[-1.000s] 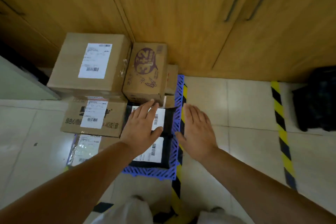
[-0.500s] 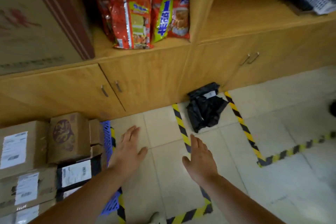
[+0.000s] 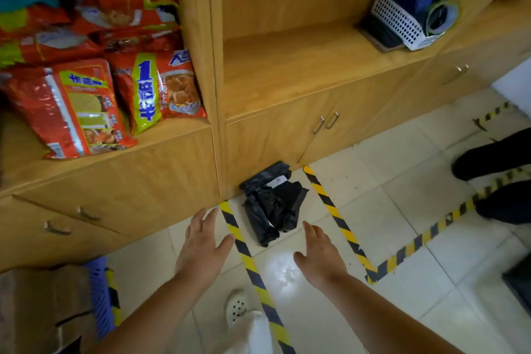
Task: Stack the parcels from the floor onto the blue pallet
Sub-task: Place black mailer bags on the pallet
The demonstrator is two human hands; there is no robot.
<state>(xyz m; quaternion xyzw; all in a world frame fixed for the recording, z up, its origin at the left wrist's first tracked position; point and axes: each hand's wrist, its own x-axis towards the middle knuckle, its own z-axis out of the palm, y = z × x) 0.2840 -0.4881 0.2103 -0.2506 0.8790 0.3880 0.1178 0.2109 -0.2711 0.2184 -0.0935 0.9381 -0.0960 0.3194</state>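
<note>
Pale floor tiles (image 3: 402, 210) carry a crumpled black plastic parcel (image 3: 273, 204) against the wooden cabinet (image 3: 273, 135). Your left hand (image 3: 201, 250) and right hand (image 3: 319, 256), fingers spread and empty, flank its near side; reach forward and grip it, then carry it to the blue pallet (image 3: 99, 293), well left of the parcel.

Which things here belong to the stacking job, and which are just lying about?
Job: black parcel on the floor; blue pallet; cardboard boxes on it; left hand and right hand, both open and empty.

Lying about: snack bags; white basket; hazard tape.
</note>
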